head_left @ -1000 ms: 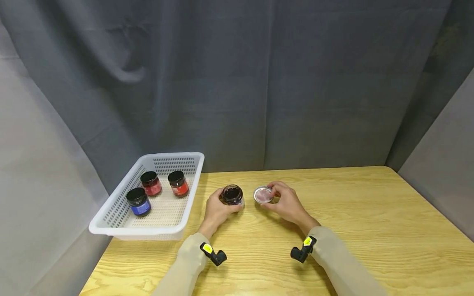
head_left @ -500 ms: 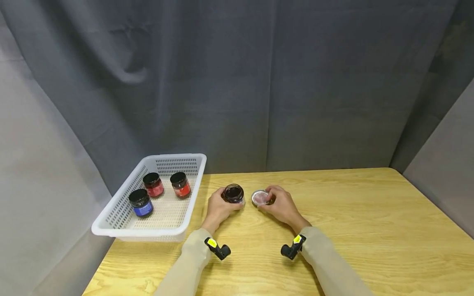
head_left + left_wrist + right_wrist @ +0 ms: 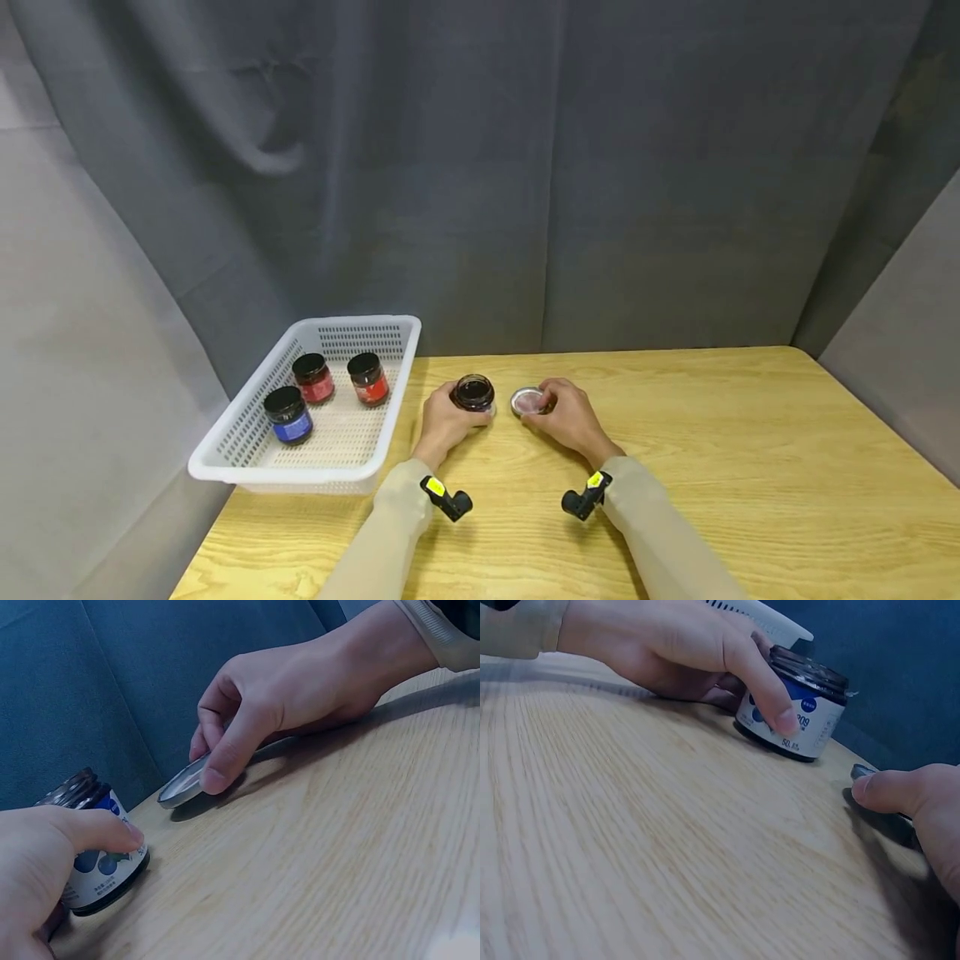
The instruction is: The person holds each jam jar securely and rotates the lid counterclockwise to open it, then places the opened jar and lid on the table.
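My left hand (image 3: 442, 423) grips an open jam jar (image 3: 105, 881) that stands upright on the table, its thumb across a white and blue label with blueberries. In the head view the jar's mouth shows dark contents. Just right of it, my right hand (image 3: 572, 421) pinches the jar's lid (image 3: 527, 401) by the edge between thumb and fingers. The lid's pale inner face is turned upward. In the left wrist view it hangs slightly tilted, very low over the wood, with a shadow beneath; whether its edge touches the table I cannot tell.
A white plastic basket (image 3: 303, 476) stands at the left on the wooden table (image 3: 712, 467). Inside are three lidded jars: one blue-labelled (image 3: 288, 417), one pinkish-red-labelled (image 3: 313, 379) and one red-labelled (image 3: 368, 380). A dark grey curtain (image 3: 480, 183) hangs behind the table.
The right hand has shifted a little left, bringing the lid closer to the jar and lower, with its face lying flatter. The left hand stays round the jar. The head view has shifted slightly.
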{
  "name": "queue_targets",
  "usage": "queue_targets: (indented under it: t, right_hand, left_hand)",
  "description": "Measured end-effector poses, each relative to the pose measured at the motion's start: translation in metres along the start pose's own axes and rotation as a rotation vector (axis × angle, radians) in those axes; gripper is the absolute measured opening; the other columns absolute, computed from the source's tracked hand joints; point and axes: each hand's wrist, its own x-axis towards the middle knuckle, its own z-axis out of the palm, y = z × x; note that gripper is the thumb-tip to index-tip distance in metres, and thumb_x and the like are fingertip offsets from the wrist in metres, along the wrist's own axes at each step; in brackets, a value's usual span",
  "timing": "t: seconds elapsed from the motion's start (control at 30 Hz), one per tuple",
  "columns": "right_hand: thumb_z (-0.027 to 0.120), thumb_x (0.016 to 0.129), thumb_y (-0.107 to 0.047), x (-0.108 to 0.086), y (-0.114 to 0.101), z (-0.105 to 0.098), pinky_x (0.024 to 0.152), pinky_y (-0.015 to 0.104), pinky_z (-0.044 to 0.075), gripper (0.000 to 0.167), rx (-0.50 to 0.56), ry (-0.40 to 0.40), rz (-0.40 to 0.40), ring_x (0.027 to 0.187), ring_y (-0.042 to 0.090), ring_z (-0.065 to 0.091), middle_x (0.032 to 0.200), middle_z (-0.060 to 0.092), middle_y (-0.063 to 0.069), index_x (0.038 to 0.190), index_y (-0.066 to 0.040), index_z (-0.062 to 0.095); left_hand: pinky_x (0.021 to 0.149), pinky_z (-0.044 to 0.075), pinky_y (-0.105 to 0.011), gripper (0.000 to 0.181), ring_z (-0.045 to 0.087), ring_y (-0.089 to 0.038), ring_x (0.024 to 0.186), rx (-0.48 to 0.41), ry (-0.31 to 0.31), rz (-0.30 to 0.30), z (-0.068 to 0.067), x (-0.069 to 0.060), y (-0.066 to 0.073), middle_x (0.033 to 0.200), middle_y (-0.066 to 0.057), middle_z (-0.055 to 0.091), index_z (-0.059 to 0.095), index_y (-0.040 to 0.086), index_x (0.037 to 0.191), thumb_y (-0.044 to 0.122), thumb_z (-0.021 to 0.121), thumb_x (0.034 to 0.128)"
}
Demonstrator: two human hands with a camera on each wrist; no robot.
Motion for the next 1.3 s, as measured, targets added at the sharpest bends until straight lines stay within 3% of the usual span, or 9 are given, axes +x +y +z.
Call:
queue_targets:
  t: [0.3,0.63,0.97,1.3]
  right_hand:
    - [0.093,0.078,-0.019,0.002,0.003,0.001,0.103,0.051,0.047,0.033,-0.026,0.005,0.03,0.121,0.037,0.06,0.126,0.065,0.016,0.079,-0.008,0.063]
    - [0.092,0.076,-0.017,0.004,0.003,0.001,0.096,0.051,0.05,0.033,-0.041,0.017,0.01,0.11,0.036,0.062,0.12,0.066,0.017,0.081,-0.005,0.062]
    - [0.09,0.08,-0.019,0.005,-0.002,0.003,0.079,0.041,0.048,0.034,-0.081,-0.069,0.061,0.088,0.022,0.057,0.098,0.061,0.006,0.096,-0.007,0.063]
    - [0.087,0.081,-0.019,0.01,-0.006,0.0,0.099,0.05,0.047,0.053,-0.087,-0.143,0.06,0.113,0.033,0.06,0.123,0.063,0.016,0.125,-0.001,0.062]
  left_hand:
    - [0.103,0.047,-0.047,0.074,0.065,-0.034,0.112,0.032,0.002,0.003,0.0,0.005,0.0,0.117,-0.016,0.071,0.067,-0.002,0.126,0.021,0.1,0.0631]
    - [0.101,0.048,-0.048,0.073,0.064,-0.036,0.112,0.037,-0.003,-0.005,0.001,0.007,0.0,0.117,-0.017,0.071,0.066,-0.001,0.126,0.021,0.099,0.0641]
    - [0.102,0.048,-0.048,0.071,0.064,-0.036,0.113,0.04,-0.005,-0.005,0.0,0.005,0.001,0.117,-0.017,0.07,0.066,-0.001,0.126,0.019,0.098,0.0657]
    - [0.106,0.045,-0.048,0.077,0.061,-0.036,0.119,0.026,-0.003,0.004,0.003,0.007,-0.002,0.125,-0.017,0.067,0.061,0.002,0.133,0.02,0.098,0.0681]
